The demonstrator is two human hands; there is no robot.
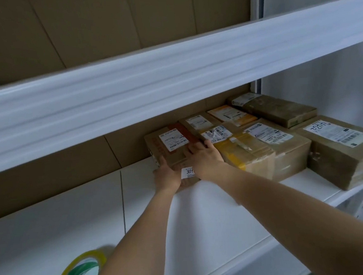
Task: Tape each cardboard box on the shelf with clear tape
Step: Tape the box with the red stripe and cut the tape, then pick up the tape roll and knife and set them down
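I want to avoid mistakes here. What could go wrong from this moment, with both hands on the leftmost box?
1. The box touches the yellow-taped box; pulling it out may drag that neighbour.
2. The left hand and right hand are both busy, and the tape roll lies apart near the shelf front edge; an arm might knock it off.

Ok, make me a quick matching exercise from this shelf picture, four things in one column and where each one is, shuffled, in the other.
Things:
1. tape roll
2. left hand
3. right hand
4. box with handwritten label

Places:
A. far right end of the shelf
B. on top of the leftmost box, fingers near its label
C. at the leftmost box's front left corner
D. near the shelf's front edge, bottom left of the view

Pairs: 1-D, 2-C, 3-B, 4-A
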